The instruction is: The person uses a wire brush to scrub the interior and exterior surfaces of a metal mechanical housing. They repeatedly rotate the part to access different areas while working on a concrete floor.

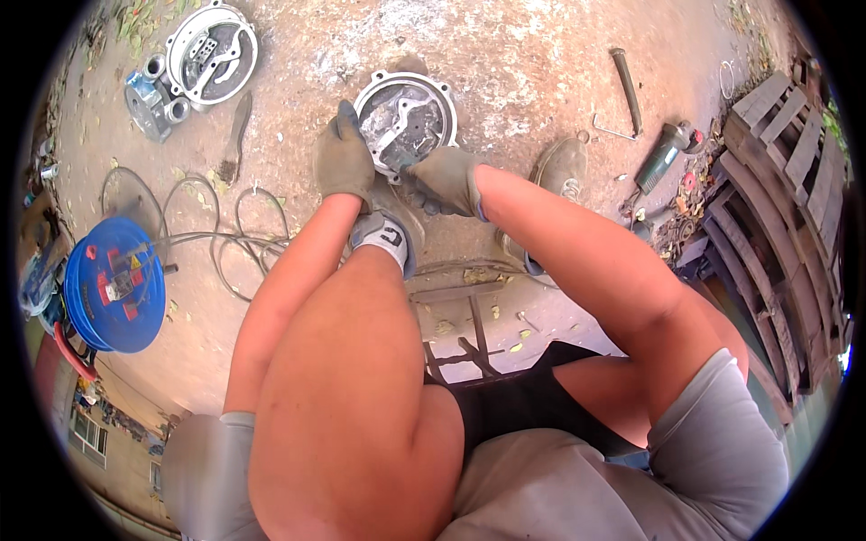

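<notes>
We see a round metal housing (pixel 424 122) in the upper middle of the frame, resting on the concrete ground (pixel 505 54) with its hollow side facing up. Its pale rim carries small lugs, and a curved pale piece runs across the darker inside.

Our left hand (pixel 345 155), in a grey-green glove, is against the left edge of the housing, its fingers pointing toward the top of the frame. We cannot tell whether its grip is clasping the rim or only leaning on it. Our right hand (pixel 444 180), gloved alike, is at the lower right edge, fingers curled toward the rim; part of its grip is hidden from us, so we cannot tell whether it is clenched on anything.

In the upper left of the frame we have a second round housing (pixel 214 61), much like the first, with a blue and grey metal part (pixel 149 104) just beside it. A slim dark tool (pixel 236 135) lies between that group and our left hand. At the left side we see a blue cable reel (pixel 117 284), with loops of dark cable (pixel 216 239) near it.

In the upper right are a long dark tool (pixel 626 90), an L-shaped key (pixel 614 129) and a green power tool (pixel 665 158); wooden pallets (pixel 794 180) are stacked at the right edge.
</notes>
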Demonstrator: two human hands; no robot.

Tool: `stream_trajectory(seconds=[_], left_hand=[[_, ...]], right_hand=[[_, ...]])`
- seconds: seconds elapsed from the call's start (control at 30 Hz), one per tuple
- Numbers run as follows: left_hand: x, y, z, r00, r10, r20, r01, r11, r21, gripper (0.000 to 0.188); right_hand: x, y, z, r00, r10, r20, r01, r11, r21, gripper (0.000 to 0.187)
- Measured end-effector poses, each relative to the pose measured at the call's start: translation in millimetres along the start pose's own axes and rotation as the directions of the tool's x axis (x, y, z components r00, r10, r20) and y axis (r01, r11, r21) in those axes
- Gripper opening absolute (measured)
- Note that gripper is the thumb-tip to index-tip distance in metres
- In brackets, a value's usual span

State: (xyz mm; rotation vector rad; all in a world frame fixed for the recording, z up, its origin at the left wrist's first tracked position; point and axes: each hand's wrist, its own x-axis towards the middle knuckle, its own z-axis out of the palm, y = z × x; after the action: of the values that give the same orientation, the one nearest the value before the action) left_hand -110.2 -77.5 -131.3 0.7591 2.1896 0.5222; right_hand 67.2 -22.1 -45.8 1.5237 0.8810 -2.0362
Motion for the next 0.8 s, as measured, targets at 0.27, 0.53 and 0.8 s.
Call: stream_trajectory(seconds=[0.27,0.53,0.8], left_hand=[[-6,14,-9,0.997,0.056,0.051,-0.061,0.993,0.1,0.079],[-6,13,-9,0.999,0.044,0.009,-0.045,0.997,0.062,0.075],[-4,15,-24,0.984,0.037,0.174,-0.039,0.999,0.01,0.084]], right_hand=[[22,-30,-30,0.913,-0.076,0.402,0.393,-0.105,-0.913,0.019],[13,37,-5,0.919,-0.382,0.094,0.35,0.683,-0.642,0.024],[-20,-51,-46,0.962,-0.183,-0.203,0.026,0.8,-0.599,0.04]])
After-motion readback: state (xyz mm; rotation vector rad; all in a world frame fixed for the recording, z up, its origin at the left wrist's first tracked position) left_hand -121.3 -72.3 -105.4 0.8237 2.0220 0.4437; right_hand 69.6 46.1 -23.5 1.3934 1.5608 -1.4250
